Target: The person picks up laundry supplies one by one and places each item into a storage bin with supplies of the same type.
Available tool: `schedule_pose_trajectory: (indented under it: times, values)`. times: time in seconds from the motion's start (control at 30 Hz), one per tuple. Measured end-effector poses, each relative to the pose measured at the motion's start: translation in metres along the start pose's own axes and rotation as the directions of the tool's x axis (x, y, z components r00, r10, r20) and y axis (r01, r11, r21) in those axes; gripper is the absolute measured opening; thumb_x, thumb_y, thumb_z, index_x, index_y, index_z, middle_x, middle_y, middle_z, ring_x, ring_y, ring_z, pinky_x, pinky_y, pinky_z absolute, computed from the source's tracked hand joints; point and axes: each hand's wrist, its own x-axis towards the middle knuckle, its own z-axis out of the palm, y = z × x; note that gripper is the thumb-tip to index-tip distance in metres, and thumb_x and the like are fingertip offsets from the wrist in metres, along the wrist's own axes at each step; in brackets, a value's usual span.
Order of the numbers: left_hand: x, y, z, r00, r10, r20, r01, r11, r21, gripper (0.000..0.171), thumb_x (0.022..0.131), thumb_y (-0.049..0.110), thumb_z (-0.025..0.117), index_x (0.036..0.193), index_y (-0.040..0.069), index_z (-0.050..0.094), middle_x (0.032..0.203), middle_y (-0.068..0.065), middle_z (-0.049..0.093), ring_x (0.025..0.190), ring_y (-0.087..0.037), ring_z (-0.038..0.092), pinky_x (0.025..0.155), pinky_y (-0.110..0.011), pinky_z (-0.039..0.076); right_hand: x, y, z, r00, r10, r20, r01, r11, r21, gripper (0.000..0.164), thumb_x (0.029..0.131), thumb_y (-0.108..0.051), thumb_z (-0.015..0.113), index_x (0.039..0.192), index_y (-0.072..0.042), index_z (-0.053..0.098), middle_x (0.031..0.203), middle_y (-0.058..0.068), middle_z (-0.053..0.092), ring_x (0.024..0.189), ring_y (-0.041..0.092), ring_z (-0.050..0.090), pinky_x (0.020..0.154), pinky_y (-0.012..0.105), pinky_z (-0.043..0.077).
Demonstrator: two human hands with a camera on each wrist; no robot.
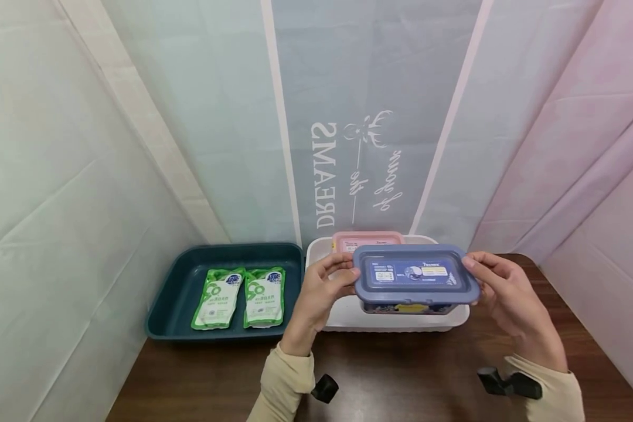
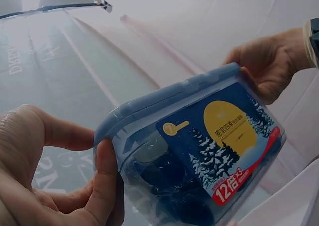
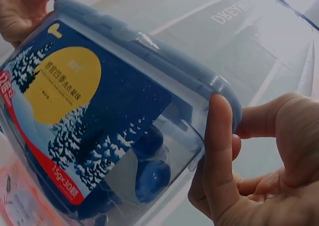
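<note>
Both hands hold a clear plastic box with a blue lid (image 1: 411, 273) by its two short ends, above the white tray (image 1: 401, 322). My left hand (image 1: 324, 290) pinches the left end with thumb and fingers. At the right end, my right hand (image 1: 511, 299) grips the lid's corner, thumb on top. The box's front label (image 2: 224, 141) shows a yellow circle and snowy trees. Dark blue laundry pods (image 3: 152, 181) show through its clear wall. Behind it, a pink-lidded box (image 1: 366, 239) sits in the white tray, partly hidden.
On the left, a dark teal tray (image 1: 160, 310) holds two green-and-white pouches (image 1: 218, 299) (image 1: 264, 297) lying side by side. The trays stand on a dark brown wooden table (image 1: 401, 375). Printed fabric (image 1: 358, 88) hangs behind and at the sides.
</note>
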Motion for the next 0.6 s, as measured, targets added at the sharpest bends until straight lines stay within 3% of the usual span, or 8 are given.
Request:
schedule_pose_trajectory:
  times: [0.2, 0.37, 0.6]
  values:
    - [0.0, 0.005, -0.011, 1.0, 0.019, -0.013, -0.018, 0.999, 0.042, 0.046, 0.095, 0.005, 0.069, 0.135, -0.015, 0.057, 0.114, -0.014, 0.059, 0.08, -0.013, 0.067, 0.074, -0.025, 0.063, 0.008, 0.003, 0.013, 0.999, -0.029, -0.019, 0.029, 0.999, 0.019, 0.028, 0.112, 0.002, 0.045, 0.108, -0.006, 0.072, 0.083, 0.0, 0.071, 0.066, 0.008, 0.069, 0.055, 0.02, 0.057]
    - [0.003, 0.005, -0.013, 0.999, 0.024, -0.029, -0.023, 0.999, 0.044, 0.045, 0.095, 0.004, 0.069, 0.134, -0.015, 0.058, 0.113, -0.014, 0.059, 0.079, -0.012, 0.067, 0.073, -0.025, 0.063, 0.011, 0.008, 0.012, 0.999, -0.038, 0.028, 0.036, 0.998, 0.056, 0.027, 0.11, 0.006, 0.044, 0.109, -0.005, 0.068, 0.086, 0.001, 0.072, 0.071, 0.009, 0.072, 0.058, 0.019, 0.058]
    - [0.005, 0.001, -0.013, 0.996, 0.015, -0.084, -0.007, 0.995, 0.1, 0.041, 0.096, 0.003, 0.07, 0.134, -0.012, 0.061, 0.116, -0.018, 0.061, 0.076, -0.013, 0.068, 0.072, -0.025, 0.062, 0.016, 0.017, 0.011, 1.0, -0.003, 0.026, 0.002, 0.999, 0.044, 0.023, 0.11, 0.004, 0.047, 0.107, -0.006, 0.067, 0.086, 0.001, 0.073, 0.072, 0.009, 0.073, 0.058, 0.02, 0.059]
